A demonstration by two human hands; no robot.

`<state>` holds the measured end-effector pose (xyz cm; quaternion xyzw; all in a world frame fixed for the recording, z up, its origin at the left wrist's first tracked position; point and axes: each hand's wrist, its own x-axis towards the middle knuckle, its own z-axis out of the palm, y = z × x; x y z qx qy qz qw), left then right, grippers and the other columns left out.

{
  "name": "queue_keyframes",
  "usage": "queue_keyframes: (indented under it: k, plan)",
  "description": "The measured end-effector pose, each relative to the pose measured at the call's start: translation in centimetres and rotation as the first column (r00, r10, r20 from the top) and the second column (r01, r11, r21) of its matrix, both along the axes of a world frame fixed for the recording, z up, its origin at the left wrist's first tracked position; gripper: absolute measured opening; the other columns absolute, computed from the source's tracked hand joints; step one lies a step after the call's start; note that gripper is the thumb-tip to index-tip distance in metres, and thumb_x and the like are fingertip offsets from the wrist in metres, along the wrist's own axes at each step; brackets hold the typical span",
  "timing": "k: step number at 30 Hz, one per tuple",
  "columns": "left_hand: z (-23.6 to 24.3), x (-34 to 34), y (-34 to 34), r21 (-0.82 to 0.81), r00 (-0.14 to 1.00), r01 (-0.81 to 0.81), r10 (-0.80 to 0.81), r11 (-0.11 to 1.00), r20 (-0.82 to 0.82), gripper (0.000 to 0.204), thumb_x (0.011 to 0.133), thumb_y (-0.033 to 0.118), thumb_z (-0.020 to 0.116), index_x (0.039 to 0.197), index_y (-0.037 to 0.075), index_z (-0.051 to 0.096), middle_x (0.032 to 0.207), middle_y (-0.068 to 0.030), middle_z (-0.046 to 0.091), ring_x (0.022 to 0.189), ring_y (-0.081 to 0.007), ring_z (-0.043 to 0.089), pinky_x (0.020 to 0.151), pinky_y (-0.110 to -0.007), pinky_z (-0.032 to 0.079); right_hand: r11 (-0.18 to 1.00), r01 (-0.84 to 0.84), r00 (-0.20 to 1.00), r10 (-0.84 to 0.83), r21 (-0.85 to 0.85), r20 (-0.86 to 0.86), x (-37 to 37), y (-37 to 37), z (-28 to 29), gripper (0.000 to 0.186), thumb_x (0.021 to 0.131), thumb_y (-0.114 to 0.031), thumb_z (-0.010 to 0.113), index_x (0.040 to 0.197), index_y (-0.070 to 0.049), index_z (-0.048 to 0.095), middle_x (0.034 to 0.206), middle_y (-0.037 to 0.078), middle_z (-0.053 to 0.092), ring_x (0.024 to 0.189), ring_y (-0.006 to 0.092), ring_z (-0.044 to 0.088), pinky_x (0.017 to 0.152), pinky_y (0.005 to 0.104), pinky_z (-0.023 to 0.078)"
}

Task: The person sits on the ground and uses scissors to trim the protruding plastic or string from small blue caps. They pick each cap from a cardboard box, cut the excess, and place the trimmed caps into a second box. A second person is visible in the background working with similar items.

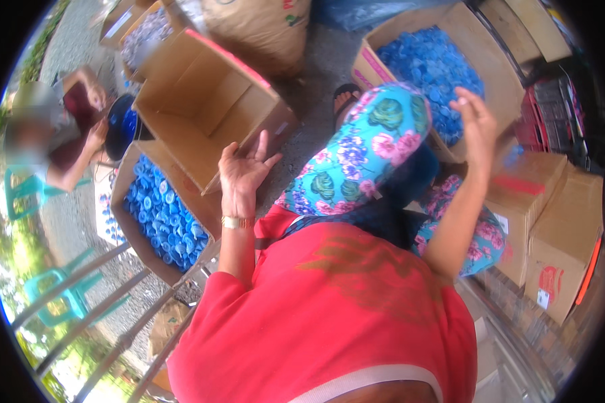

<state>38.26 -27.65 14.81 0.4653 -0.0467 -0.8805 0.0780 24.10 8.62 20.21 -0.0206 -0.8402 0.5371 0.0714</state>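
Note:
My left hand [244,168] is palm up with its fingers spread, beside an open cardboard box [188,101] whose visible inside is bare. Nothing lies in that palm. Close by on the left, a lower box [136,232] is full of round blue plastic caps [163,211]. My right hand [476,124] is raised at the near side of a large carton [494,60] of small blue plastic pieces [433,67]. Its fingers are bent and apart, and I see nothing between them. My knee in flowered cloth [366,151] rises between my hands.
A stuffed brown sack [259,33] stands at the back. Closed cartons [528,208] are stacked on the right. At far left sits another person [74,127] by a dark blue bucket [121,126]. Green plastic chairs [64,292] and metal bars [114,305] lie leftward.

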Motion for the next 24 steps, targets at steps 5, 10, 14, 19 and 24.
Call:
queue_keyframes:
  k: [5, 10, 14, 19, 24]
  plan:
    - [7.0, -0.7, 5.4, -0.558, 0.855, 0.192, -0.417, 0.808, -0.309, 0.054, 0.090, 0.030, 0.046, 0.134, -0.001, 0.038, 0.129, -0.0185, 0.050, 0.111, -0.0276, 0.055, 0.101, -0.050, 0.032, 0.886, 0.143, 0.958, -0.235, 0.441, 0.163, 2.8, 4.1, -5.3, 0.023, 0.085, -0.023, 0.056, 0.101, -0.011, 0.068, 0.089, 0.017, 0.067, 0.082, 0.0321, 0.064, 0.076, 0.0368, 0.048]
    - [12.1, -9.2, 10.4, -0.993, 0.783, -0.047, -0.613, 0.106, -0.103, 0.039, 0.089, 0.021, 0.048, 0.120, -0.001, 0.052, 0.111, -0.0170, 0.060, 0.089, -0.0243, 0.060, 0.087, -0.034, 0.044, 0.885, 0.273, 0.910, -0.364, 0.377, 0.196, 4.3, 4.9, -7.6, 0.023, 0.085, -0.022, 0.053, 0.098, -0.010, 0.069, 0.088, 0.017, 0.067, 0.087, 0.0344, 0.064, 0.077, 0.0389, 0.048]
    - [13.0, -15.4, 15.8, -0.979, 0.568, -0.165, -0.823, -0.120, 0.005, 0.032, 0.086, 0.019, 0.048, 0.100, -0.005, 0.064, 0.109, -0.0159, 0.062, 0.093, -0.0249, 0.063, 0.081, -0.037, 0.049, 0.926, 0.093, 0.943, -0.200, 0.365, 0.268, 5.1, 5.6, -9.1, 0.022, 0.082, -0.020, 0.052, 0.090, -0.011, 0.069, 0.087, 0.016, 0.067, 0.088, 0.0333, 0.064, 0.080, 0.0399, 0.049]
    - [10.7, -23.1, 22.3, -0.905, 0.039, -0.173, -0.920, -0.390, 0.389, 0.023, 0.092, 0.010, 0.046, 0.104, 0.003, 0.063, 0.095, -0.0083, 0.065, 0.077, -0.0177, 0.062, 0.074, -0.027, 0.049, 0.788, -0.284, 0.908, 0.039, 0.546, 0.416, 7.2, 3.0, -8.0, 0.020, 0.083, -0.023, 0.057, 0.093, -0.010, 0.067, 0.086, 0.016, 0.066, 0.083, 0.0351, 0.062, 0.074, 0.0444, 0.048]
    - [4.3, -31.5, 27.5, -0.075, -0.006, -0.641, -0.093, -0.764, 0.996, 0.026, 0.079, 0.017, 0.052, 0.091, -0.003, 0.065, 0.083, -0.0183, 0.066, 0.077, -0.0295, 0.064, 0.069, -0.039, 0.050, 0.934, 0.295, 0.911, -0.338, 0.201, 0.235, 11.8, 8.2, 6.4, 0.022, 0.088, -0.021, 0.060, 0.107, -0.010, 0.065, 0.080, 0.007, 0.067, 0.067, 0.0158, 0.063, 0.061, 0.0312, 0.049]
